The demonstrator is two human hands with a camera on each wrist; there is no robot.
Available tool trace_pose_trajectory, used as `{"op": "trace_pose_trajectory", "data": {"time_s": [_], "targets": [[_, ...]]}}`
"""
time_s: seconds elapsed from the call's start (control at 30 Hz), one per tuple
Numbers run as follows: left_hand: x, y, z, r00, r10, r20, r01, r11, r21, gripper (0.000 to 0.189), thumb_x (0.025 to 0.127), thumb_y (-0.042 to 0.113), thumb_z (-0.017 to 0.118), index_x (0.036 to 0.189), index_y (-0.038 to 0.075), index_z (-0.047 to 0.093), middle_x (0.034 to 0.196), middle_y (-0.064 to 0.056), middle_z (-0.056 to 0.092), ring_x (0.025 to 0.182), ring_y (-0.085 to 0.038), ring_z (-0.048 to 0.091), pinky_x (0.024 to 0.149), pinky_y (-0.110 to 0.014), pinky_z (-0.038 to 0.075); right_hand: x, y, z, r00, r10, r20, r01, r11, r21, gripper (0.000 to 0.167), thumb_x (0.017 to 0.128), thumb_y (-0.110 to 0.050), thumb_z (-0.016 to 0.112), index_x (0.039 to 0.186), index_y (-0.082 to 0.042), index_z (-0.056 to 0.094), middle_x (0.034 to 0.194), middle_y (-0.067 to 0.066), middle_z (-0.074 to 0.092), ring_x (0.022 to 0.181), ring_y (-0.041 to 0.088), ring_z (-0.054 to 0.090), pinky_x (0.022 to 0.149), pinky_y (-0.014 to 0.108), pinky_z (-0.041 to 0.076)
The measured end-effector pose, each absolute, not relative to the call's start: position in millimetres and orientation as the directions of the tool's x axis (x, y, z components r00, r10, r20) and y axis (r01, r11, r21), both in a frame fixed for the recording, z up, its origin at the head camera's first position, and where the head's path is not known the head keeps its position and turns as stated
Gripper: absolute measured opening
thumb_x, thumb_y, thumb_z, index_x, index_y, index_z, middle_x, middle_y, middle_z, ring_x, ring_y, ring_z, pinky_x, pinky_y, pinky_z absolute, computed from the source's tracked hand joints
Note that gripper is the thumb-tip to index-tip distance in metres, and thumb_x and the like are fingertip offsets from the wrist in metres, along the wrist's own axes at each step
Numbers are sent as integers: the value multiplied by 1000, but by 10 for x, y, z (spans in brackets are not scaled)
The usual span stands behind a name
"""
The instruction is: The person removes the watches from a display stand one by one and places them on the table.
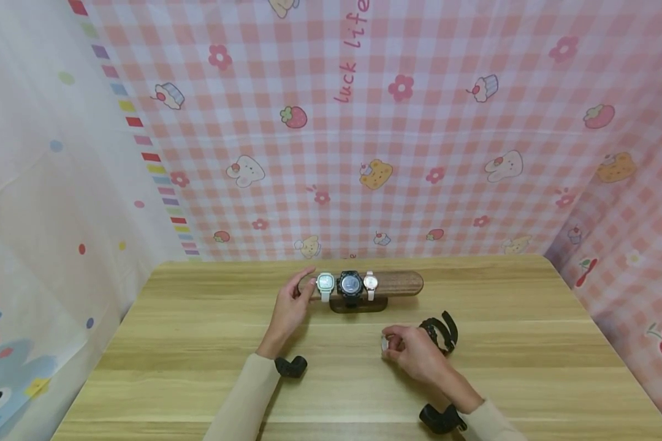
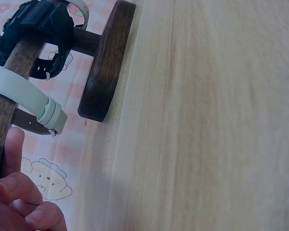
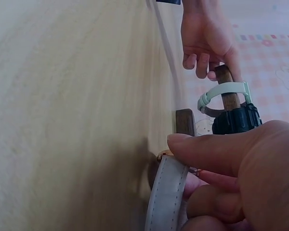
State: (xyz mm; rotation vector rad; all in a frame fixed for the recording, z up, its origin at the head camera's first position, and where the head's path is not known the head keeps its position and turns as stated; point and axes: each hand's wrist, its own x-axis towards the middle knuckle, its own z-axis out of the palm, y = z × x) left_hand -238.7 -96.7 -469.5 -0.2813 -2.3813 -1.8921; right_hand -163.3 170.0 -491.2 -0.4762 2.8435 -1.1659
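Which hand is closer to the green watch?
Left. The left hand holds the stand beside the green watch; the right hand holds another watch, farther off over the table.

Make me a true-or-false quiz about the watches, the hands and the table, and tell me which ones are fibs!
1. The mint watch, chunky black watch and small pale watch are on the wooden stand. True.
2. The mint watch sits between the other two. False: the chunky black watch is in the middle.
3. The right hand pinches another watch, one with a white strap. True.
4. The left hand grips the small pale watch. False: it holds one end of the wooden stand.
5. A loose black strap lies beside the right hand. True.
6. The pink checked cloth covers the table. False: it hangs behind it.
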Motion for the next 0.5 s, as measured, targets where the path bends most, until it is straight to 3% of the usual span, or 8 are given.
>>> {"op": "trace_pose_trajectory", "data": {"time_s": [0.2, 0.5], "targets": [[-2385, -966, -4698, -980, 84, 180, 194, 212, 958, 36, 102, 14, 56, 136, 2, 58, 67, -1, 44, 61, -13, 50, 76, -57, 56, -1624, 1705, -4926, -947, -305, 101, -288, 665, -689, 35, 79, 0, 79, 111, 6, 68, 73, -5, 62, 63, 0, 53, 62, 19, 50], [-2388, -964, -4706, -981, 78, 179, 191, 197, 962, 35, 102, 14, 56, 136, 4, 59, 68, -1, 45, 61, -9, 49, 77, -57, 56, -1620, 1689, -4941, -951, -293, 100, -278, 668, -690, 37, 78, 0, 79, 113, 7, 68, 73, -6, 61, 62, 0, 52, 61, 18, 50]]}}
